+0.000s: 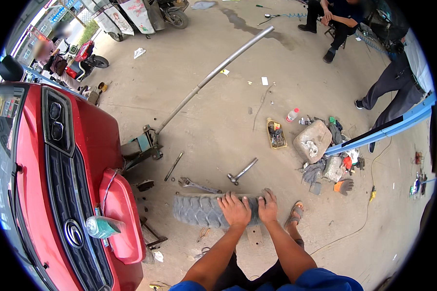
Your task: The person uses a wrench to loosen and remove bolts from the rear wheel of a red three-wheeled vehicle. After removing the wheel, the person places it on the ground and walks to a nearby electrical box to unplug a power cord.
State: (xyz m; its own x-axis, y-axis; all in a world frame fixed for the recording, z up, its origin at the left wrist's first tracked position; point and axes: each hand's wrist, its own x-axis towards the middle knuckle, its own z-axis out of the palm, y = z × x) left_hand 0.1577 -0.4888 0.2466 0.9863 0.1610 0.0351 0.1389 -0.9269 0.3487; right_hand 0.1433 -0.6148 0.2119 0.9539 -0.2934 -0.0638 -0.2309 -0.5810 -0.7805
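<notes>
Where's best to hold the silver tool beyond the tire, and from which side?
Take the silver tool by the middle of its shaft, probably from above and the right: the shaft is slim and straight and slants far-right, away from the tire, with the bulkier head at its near-left end.

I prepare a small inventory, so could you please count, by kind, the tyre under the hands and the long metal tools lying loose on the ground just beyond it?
Tyre: 1
Wrench: 1
Straight bar: 1
Tool with a crosswise head: 1
Total: 4
</notes>
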